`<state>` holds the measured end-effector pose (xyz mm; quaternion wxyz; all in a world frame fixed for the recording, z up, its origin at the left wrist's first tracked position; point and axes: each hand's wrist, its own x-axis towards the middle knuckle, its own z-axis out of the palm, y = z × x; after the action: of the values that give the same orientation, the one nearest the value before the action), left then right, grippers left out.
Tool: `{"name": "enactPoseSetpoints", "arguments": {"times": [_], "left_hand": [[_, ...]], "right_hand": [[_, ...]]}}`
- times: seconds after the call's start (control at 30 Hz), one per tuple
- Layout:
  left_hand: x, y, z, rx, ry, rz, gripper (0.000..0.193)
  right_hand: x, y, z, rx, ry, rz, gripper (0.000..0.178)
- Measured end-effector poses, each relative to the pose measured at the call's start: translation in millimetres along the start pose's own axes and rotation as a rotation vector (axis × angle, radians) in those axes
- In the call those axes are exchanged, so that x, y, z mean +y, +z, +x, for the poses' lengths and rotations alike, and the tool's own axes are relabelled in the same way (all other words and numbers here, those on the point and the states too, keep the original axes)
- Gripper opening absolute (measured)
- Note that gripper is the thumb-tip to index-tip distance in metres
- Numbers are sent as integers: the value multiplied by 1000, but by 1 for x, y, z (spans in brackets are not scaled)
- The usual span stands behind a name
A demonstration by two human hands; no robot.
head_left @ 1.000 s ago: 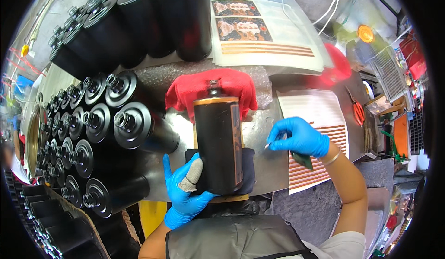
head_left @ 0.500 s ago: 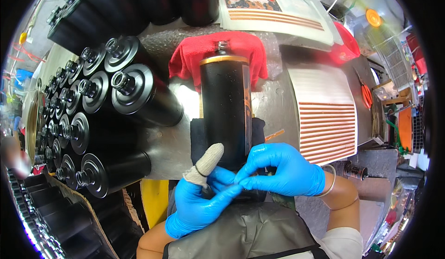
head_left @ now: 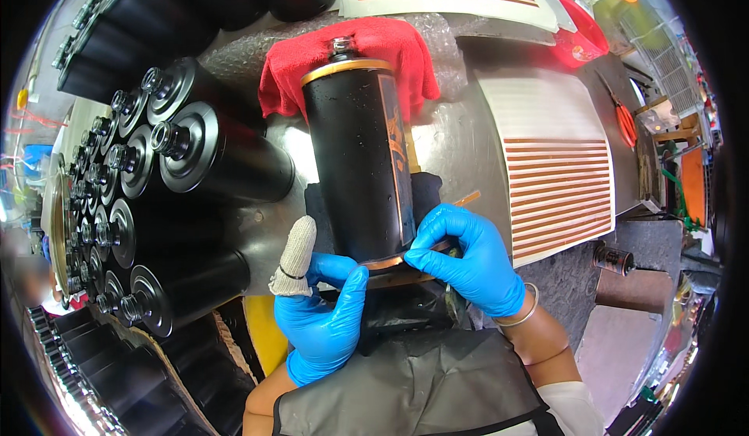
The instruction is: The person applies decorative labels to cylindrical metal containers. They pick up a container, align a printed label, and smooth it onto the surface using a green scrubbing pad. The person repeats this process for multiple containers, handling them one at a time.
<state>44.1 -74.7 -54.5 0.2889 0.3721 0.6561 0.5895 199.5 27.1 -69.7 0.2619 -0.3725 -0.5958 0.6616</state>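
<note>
A large black bottle (head_left: 351, 163) lies in front of me, its neck away from me on a red cloth (head_left: 417, 57). It has a gold band round its shoulder and an orange-patterned panel on its right side. At its near end a thin copper-gold strip (head_left: 382, 264) spans between my hands. My left hand (head_left: 324, 311), in a blue glove with a knitted finger cover (head_left: 296, 258) on one finger, pinches the strip's left end. My right hand (head_left: 468, 260), also blue-gloved, pinches its right part against the bottle's edge. A dark cloth (head_left: 426, 194) lies under the bottle.
Many black bottles (head_left: 187, 147) stand packed at the left. To the right lies a white sheet with copper stripes (head_left: 558, 194), with red-handled scissors (head_left: 626, 128) beyond it. Another printed sheet (head_left: 445, 7), bubble wrap (head_left: 449, 38) and a pink basin (head_left: 585, 38) are at the back.
My hands were close together and now stand apart, with the copper-gold strip showing between them. The view has shifted, and the bottle appears slightly more to the left and tilted.
</note>
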Motion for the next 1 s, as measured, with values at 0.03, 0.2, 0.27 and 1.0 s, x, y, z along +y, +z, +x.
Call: {"name": "enactPoseSetpoints", "arguments": {"times": [0.03,0.2,0.27,1.0], "left_hand": [[-1,0,-1,2,-7,-20,66],[-2,5,-3,37,-36,-70,64],[-2,6,-2,21,-11,-72,63],[-15,19,6,-178,53,-80,92]], "right_hand": [[0,-2,1,-13,6,6,12],[0,-6,2,-50,49,48,11],[-1,-7,2,-55,55,52,10],[3,-9,4,-41,84,122,8]]}}
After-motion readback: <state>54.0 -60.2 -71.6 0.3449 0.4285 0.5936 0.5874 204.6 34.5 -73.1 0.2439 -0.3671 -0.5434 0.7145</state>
